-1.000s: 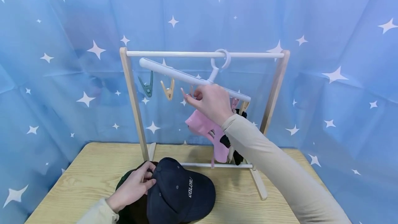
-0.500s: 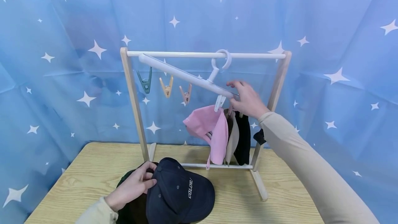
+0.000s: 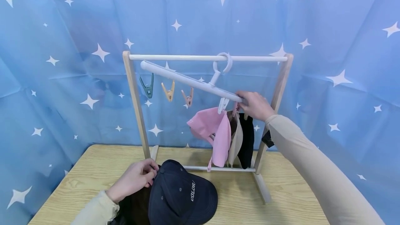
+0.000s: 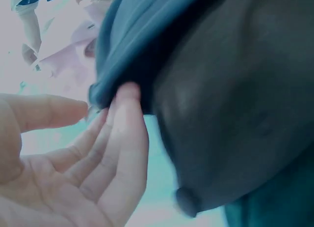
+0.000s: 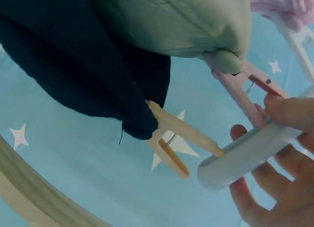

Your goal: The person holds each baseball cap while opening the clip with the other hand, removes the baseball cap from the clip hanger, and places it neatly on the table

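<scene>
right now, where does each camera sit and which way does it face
Head: on the person's head, facing forward and down at the rack, white hanger and navy cap; left hand, right hand and sleeves show.
Left wrist: on the left wrist, facing the navy cap's edge; the left hand's palm side shows.
Right wrist: on the right wrist, facing the white hanger's end and clothespins; right hand shows partly.
Shared by head and right wrist: white hanger.
</scene>
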Tool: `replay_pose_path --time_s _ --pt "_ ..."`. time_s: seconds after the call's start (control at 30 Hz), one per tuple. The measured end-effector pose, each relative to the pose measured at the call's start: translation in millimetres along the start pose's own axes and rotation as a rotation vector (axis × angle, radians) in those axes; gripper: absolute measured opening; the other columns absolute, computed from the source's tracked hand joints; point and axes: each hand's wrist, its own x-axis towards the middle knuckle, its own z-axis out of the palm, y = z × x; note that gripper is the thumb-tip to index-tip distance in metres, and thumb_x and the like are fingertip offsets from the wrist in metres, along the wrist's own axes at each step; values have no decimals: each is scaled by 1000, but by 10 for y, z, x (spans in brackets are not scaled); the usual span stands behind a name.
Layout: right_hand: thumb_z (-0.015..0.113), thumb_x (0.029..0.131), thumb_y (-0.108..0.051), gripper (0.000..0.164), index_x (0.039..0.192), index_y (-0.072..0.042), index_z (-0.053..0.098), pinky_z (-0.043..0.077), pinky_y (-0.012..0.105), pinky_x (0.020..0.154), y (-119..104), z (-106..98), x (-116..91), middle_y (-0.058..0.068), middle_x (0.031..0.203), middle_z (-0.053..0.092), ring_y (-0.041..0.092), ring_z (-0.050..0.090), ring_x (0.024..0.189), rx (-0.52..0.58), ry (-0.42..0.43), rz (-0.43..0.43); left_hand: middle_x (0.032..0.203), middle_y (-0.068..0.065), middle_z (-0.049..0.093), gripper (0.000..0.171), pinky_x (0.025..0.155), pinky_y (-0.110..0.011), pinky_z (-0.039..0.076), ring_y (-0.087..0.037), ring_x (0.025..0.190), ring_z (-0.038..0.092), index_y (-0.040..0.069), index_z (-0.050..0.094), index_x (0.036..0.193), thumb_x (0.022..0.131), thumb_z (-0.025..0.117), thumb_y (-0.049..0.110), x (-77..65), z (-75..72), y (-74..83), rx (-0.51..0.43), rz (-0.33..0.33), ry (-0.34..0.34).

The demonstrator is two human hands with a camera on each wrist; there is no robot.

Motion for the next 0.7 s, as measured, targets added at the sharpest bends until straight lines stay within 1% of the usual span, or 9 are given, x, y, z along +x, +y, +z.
replay_pose_path --time_s 0.03,0.13,0.2,0.27,0.4,0.43,0.5,0.6,0.7 --pt "58 94 -2 32 126 1 59 46 46 72 -7 -17 -1 22 113 65 29 61 81 -2 -2 5 78 -4 61 9 56 -32 51 -21 65 59 -2 61 101 94 55 1 23 -10 34 38 11 26" --pt "58 94 -2 33 127 0 60 46 46 70 -32 -64 -1 21 114 65 28 61 81 -12 -9 13 79 -1 63 5 60 -32 50 -15 66 60 4 64 93 93 60 3 112 -17 163 184 42 108" --pt "59 94 -3 33 127 0 61 47 46 69 -53 -97 2 21 113 65 28 62 82 -21 -7 14 81 1 65 4 63 -33 49 -12 68 61 7 65 91 92 61 6 187 -10 263 255 60 135" --pt "60 93 -3 32 125 1 62 47 46 69 -74 -130 1 21 113 66 28 63 83 -32 -9 8 84 2 66 5 67 -35 50 -11 71 62 9 66 90 92 62 7 273 16 362 297 103 138" --pt "62 92 -3 31 123 1 64 48 45 68 -111 -177 2 21 111 66 28 63 83 -60 -5 2 86 0 67 7 71 -36 52 -15 76 66 8 68 91 91 61 7 496 109 547 320 199 96" --pt "63 92 -4 32 123 1 64 48 45 68 -117 -182 4 20 111 66 28 63 82 -66 -6 1 86 1 67 7 72 -36 52 -15 77 66 8 68 91 91 61 7 560 137 590 326 214 88" --pt "64 91 -4 32 123 1 64 48 44 66 -127 -187 7 20 111 66 27 63 81 -72 -11 -1 87 1 67 7 72 -34 51 -16 79 66 8 69 92 91 62 9 695 197 672 333 219 67" --pt "66 91 -5 33 123 1 64 48 41 65 -135 -199 9 20 111 67 27 64 85 -82 -27 -3 88 1 67 8 71 -32 50 -15 81 64 8 70 94 92 63 11 902 284 796 329 203 13" --pt "67 91 -6 34 124 0 64 46 38 59 -151 -230 31 19 111 67 26 64 81 -98 -50 -8 91 -1 67 11 71 -30 50 -15 84 62 6 69 98 92 65 14 1090 339 943 312 179 -29"
